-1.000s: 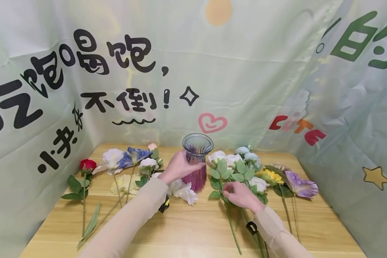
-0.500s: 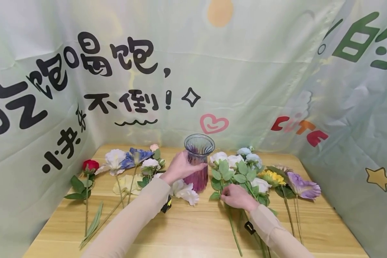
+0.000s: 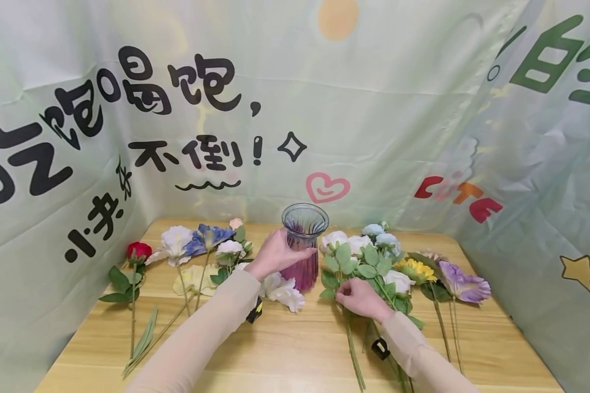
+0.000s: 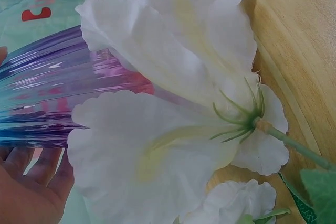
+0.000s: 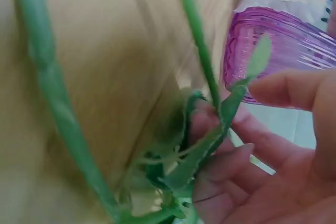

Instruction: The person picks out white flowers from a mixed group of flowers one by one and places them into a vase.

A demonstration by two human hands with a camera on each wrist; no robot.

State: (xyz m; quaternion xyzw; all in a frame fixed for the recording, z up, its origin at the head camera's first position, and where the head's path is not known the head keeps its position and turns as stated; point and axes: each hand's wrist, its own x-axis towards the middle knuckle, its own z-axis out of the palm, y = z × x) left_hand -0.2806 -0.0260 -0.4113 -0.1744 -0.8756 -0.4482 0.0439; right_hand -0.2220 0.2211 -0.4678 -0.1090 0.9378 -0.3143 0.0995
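While the red rose (image 3: 139,251) lies at the far left of the tabletop (image 3: 295,355), the left hand (image 3: 274,255) holds the ribbed vase (image 3: 302,275), fingers curved around its upper body, thumb across the front. This vase stands upright near the middle; its smooth wall looks slippery and perhaps fragile, so below the flared rim seems a good place to hold. Next, the right hand (image 3: 361,299) is nearly closed, pinching a leafy green stem (image 3: 355,355), probably light and springy, best taken low, under the leaves. Further right lies the purple flower (image 3: 464,282).
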